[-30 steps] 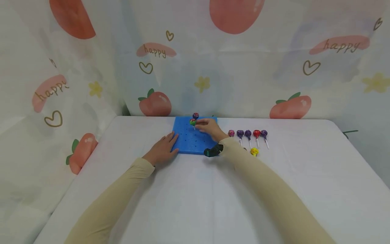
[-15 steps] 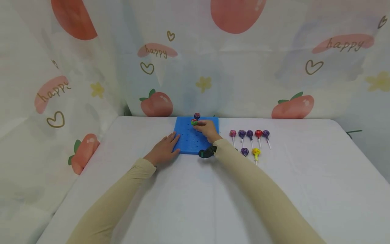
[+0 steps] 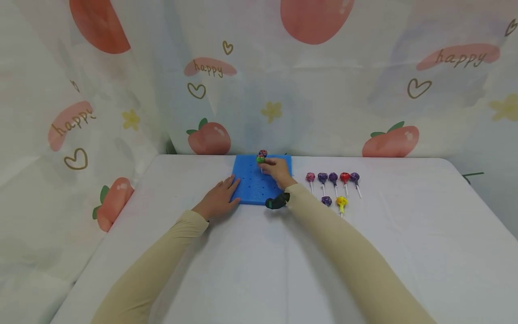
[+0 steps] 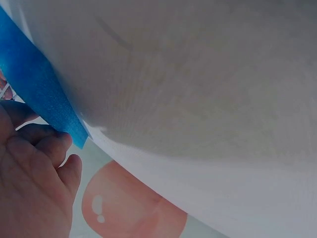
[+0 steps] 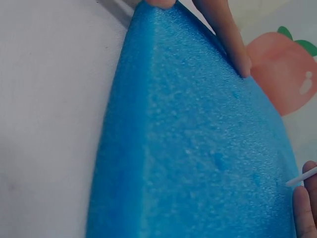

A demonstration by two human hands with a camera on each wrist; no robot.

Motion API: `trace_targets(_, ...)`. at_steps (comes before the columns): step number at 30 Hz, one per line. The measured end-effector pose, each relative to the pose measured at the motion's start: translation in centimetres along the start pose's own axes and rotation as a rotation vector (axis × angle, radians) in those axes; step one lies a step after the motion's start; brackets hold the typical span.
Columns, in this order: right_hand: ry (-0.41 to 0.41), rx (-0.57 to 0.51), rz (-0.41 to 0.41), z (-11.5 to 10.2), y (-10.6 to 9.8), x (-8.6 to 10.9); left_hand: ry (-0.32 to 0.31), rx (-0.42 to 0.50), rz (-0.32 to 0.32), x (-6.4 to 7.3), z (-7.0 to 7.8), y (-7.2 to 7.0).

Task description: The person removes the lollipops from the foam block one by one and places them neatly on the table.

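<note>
My right hand [image 3: 276, 171] pinches a lollipop with a green wrapper [image 3: 260, 159] above the far part of a blue foam board [image 3: 252, 191]. In the right wrist view its white stick [image 5: 301, 177] slants between thumb and finger, the tip at or close to the board's surface; whether it touches I cannot tell. Directly behind stands another lollipop [image 3: 263, 153] with a dark red and purple wrapper, its stick hidden. Along the board's left edge rests my left hand [image 3: 217, 198], fingers spread. The left wrist view shows its fingers [image 4: 54, 144] at the board's edge.
Right of the board, several lollipops lie in a row on the white table, among them a pink one [image 3: 310, 177] and a red one [image 3: 345, 177]. Nearer lie a purple one [image 3: 326, 201] and a yellow one [image 3: 341, 202], partly behind the right sleeve [image 3: 323, 216]. Small holes dot the board.
The right hand stays over the board's far part with the green lollipop, which now sits slightly higher, showing more stick than half a second ago. The left hand keeps its place.
</note>
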State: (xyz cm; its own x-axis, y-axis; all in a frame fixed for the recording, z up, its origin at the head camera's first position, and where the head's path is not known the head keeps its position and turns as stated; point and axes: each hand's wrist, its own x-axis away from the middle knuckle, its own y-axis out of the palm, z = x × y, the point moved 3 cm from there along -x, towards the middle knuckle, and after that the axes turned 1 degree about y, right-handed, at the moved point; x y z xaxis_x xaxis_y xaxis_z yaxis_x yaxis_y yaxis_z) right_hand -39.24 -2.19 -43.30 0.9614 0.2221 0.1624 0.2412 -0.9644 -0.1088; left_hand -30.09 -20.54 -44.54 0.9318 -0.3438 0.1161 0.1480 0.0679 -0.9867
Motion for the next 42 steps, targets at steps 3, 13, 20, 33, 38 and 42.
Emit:
trace_targets(3, -0.026, -0.017, -0.002, -0.7, -0.3, 0.3, 0.008, 0.000, 0.005, 0.0, 0.1, 0.0)
trace_targets(13, -0.146, 0.008, -0.095, -3.7, -1.8, 2.9, 0.007, 0.016, 0.006, 0.1, 0.0, -0.2)
trace_targets(20, -0.214, 0.077, -0.171, -5.3, -3.6, 6.6, 0.001, 0.018, 0.009, 0.2, 0.0, -0.4)
trace_targets(33, -0.171, 0.330, -0.142, -5.1, -11.2, 12.0, 0.008, 0.011, 0.005, 0.0, -0.4, 0.3)
trace_targets(38, -0.136, 0.430, -0.089, -4.9, -13.9, 14.0, 0.021, 0.005, 0.016, -0.1, -0.2, 0.1)
trace_targets(42, -0.096, 0.462, -0.050, -4.4, -16.1, 15.1, 0.026, 0.005, 0.022, 0.0, -0.1, 0.1)
